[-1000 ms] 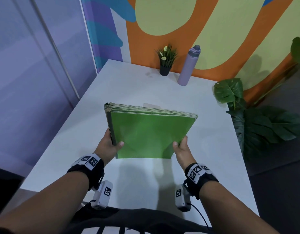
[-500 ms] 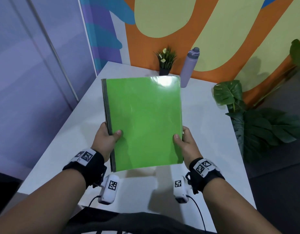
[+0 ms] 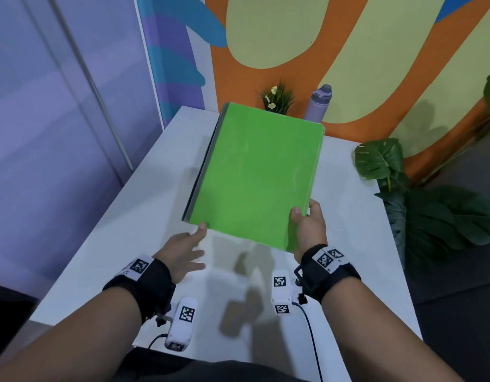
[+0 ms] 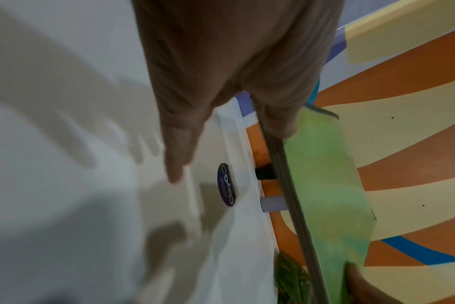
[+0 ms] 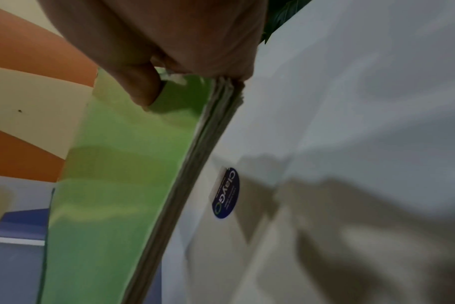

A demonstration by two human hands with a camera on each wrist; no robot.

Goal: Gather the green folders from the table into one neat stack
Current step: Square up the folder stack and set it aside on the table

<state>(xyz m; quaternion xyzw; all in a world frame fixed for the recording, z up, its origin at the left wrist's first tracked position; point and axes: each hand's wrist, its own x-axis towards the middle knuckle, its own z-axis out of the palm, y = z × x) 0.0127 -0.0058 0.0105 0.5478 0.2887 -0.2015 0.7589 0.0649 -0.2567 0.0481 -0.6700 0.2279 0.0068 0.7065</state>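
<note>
A stack of green folders (image 3: 255,175) with a dark spine on its left hangs tilted above the white table (image 3: 122,230). My right hand (image 3: 307,224) grips its near right corner, thumb on the top cover; the right wrist view shows the thumb (image 5: 140,86) pressed on the stack of green folders (image 5: 122,185) and several layered edges. My left hand (image 3: 183,249) is off the stack with fingers spread, its thumb tip just at the near left corner. In the left wrist view the fingers (image 4: 177,144) stretch out beside the stack's spine (image 4: 286,185).
A small potted plant (image 3: 277,97) and a lilac water bottle (image 3: 318,103) stand at the table's far edge against the painted wall. Large leafy plants (image 3: 431,205) stand to the right of the table. A round dark sticker (image 5: 225,193) lies on the tabletop under the stack.
My left hand has let go of the stack and drawn back with spread fingers. The stack has swung away to the right, held by my right hand alone.
</note>
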